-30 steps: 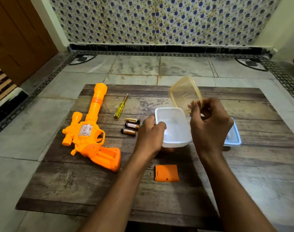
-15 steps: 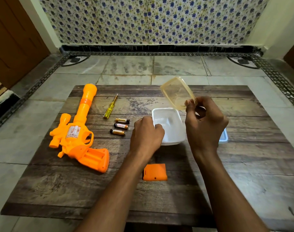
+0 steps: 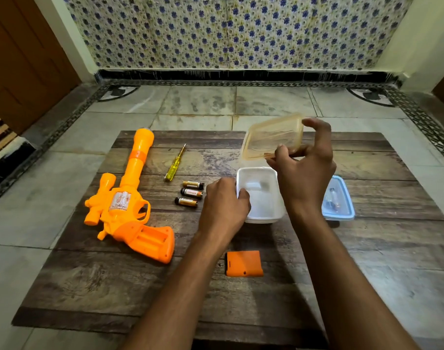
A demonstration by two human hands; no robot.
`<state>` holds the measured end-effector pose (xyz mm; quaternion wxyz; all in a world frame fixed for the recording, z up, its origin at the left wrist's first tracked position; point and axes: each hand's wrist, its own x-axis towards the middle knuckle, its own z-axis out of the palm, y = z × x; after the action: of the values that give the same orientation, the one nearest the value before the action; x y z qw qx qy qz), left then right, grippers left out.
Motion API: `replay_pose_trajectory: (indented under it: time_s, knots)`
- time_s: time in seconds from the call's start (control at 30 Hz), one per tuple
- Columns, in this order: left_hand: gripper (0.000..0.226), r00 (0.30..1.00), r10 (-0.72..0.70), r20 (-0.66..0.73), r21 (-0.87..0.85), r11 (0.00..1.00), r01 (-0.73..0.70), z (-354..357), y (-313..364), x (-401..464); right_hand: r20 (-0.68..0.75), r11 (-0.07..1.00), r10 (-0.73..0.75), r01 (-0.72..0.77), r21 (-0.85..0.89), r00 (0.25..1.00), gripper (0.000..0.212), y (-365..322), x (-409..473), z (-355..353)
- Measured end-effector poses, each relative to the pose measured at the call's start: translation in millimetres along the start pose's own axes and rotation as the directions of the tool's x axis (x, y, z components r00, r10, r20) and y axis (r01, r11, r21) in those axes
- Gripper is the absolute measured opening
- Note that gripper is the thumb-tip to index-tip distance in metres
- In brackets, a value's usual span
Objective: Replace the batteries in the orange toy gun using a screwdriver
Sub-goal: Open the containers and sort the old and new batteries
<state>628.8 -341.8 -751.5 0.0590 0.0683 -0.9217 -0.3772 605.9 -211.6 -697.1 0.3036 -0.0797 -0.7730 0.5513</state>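
Centrally, the right hand (image 3: 305,170) pinches a translucent amber lid (image 3: 272,136) by its lower edge, thumb and fingers curled round it, holding it tilted above and apart from the white container (image 3: 274,195). The left hand (image 3: 224,210) grips that container's near-left rim, fingertips hooked over the wall, steadying it on the wooden table (image 3: 89,286). At left of frame lies the orange toy gun (image 3: 126,205), flat on its side, its grip compartment open and, as far as can be seen, without cells. Its orange battery cover (image 3: 244,263) rests lower centre, well apart from the gun, a small dark speck that may be the screw just beside it. Three batteries (image 3: 190,194) lie in a row between gun and container; the yellow screwdriver (image 3: 174,164) lies just above them, untouched. A blue-lidded box (image 3: 338,198) at right, partly hidden behind the right forearm, holds small items too blurred to name.

Judged step: opening a container for the cells, whether for the used ones or to fetch fresh ones cannot be told. The next move calls for setting the lid aside, freeing a hand to pick batteries, then seating new ones with correct polarity
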Motion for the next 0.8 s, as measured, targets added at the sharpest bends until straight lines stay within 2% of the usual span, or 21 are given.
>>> replay_pose_trajectory:
  time_s: [0.13, 0.23, 0.4, 0.67, 0.8]
  knots:
    - [0.025, 1.000, -0.003, -0.017, -0.031, 1.000, 0.002, -3, 1, 1, 0.149, 0.980, 0.187, -0.194, 0.034, 0.971, 0.024, 15, 25, 25]
    - [0.024, 0.999, -0.026, -0.020, -0.048, 0.999, 0.025, -2, 0, 2, 0.224, 0.957, 0.284, -0.289, -0.009, 0.932, 0.025, 27, 40, 41]
    - [0.024, 1.000, -0.018, -0.020, -0.052, 0.999, 0.017, -2, 2, 0, 0.351, 0.951, 0.290, -0.229, -0.206, 0.890, 0.029, 40, 61, 53]
    - [0.025, 0.999, -0.013, -0.032, -0.049, 0.999, 0.012, -4, 5, -1, 0.549, 0.881, 0.395, -0.133, -0.455, 0.736, 0.015, 40, 79, 57]
    - [0.025, 0.999, -0.013, -0.040, -0.036, 0.999, 0.012, -5, 6, -2, 0.610, 0.828, 0.434, -0.026, -0.561, 0.662, 0.010, 40, 80, 58]
